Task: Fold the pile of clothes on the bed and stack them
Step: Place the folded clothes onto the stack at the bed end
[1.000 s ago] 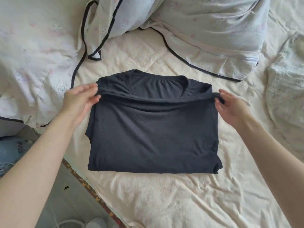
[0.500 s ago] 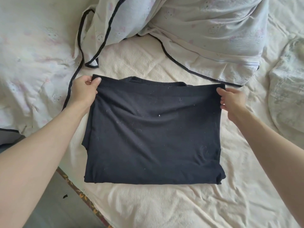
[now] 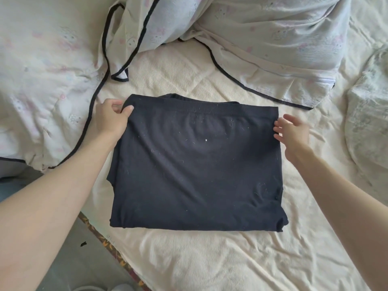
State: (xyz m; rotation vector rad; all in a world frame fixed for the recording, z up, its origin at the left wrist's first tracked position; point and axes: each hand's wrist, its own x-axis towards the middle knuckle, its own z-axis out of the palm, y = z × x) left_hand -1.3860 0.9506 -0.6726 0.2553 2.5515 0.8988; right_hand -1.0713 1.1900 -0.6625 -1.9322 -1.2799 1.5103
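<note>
Black knit garment (image 3: 195, 164) lies folded rectangular on cream quilted bedsheet (image 3: 210, 259); left hand (image 3: 110, 120) pinches its corner, right hand (image 3: 291, 131) open beside; no stack visible yet.

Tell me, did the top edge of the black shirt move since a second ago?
Yes. The black shirt's folded edge went away from the person, toward the black-trimmed pillowcase; it now covers the collar. The left hand pinches one corner.
</note>
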